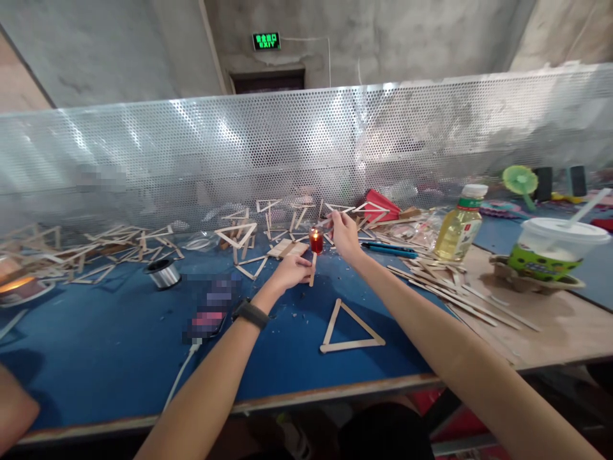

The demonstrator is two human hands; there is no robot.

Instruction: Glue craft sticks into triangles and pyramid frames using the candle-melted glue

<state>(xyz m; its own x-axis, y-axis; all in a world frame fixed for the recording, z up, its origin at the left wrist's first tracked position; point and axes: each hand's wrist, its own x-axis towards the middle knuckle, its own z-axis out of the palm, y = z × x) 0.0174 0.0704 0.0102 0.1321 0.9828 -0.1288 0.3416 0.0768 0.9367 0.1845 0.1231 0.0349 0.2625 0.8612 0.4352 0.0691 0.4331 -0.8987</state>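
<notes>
My left hand (290,269) is closed around a flat wooden stick (313,271), held just below a small red candle with a flame (315,241). My right hand (343,234) pinches something thin beside the flame, too small to name. A finished triangle of wooden sticks (350,329) lies on the blue table cover (119,345) in front of my hands. More stick triangles (235,235) stand along the perforated metal screen (306,153).
A spool of wire (163,272) sits left of my hands. A bottle of yellow liquid (458,229), loose sticks (450,281) and a lidded cup with a straw (555,246) are at the right. Another person's arm (14,409) shows at the lower left.
</notes>
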